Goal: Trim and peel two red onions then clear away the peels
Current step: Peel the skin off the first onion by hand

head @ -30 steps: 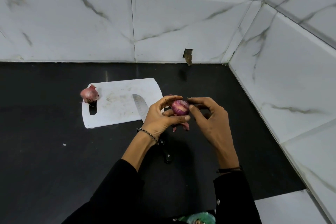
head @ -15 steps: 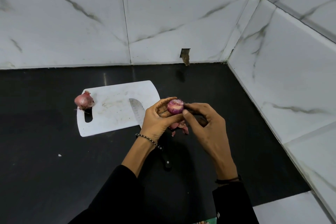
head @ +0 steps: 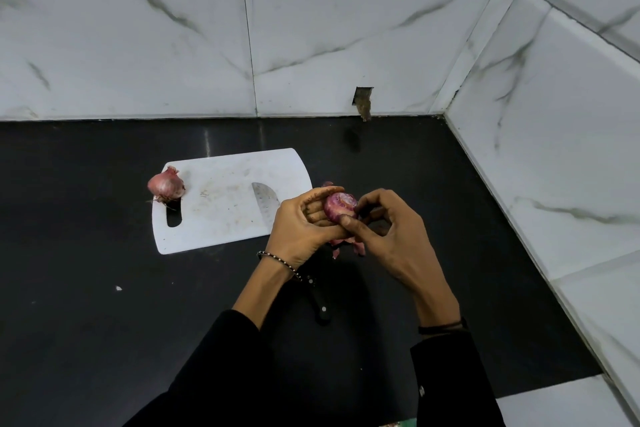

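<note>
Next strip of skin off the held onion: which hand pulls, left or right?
Right. The left hand cups the onion and steadies it; the right hand has its thumb and fingers at the onion's edge, so it seems best placed to pinch and pull.

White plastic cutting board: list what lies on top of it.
An unpeeled red onion sits by its handle slot, and a steel knife blade rests at its right end. The left hand covers that corner and the blade's base.
</note>
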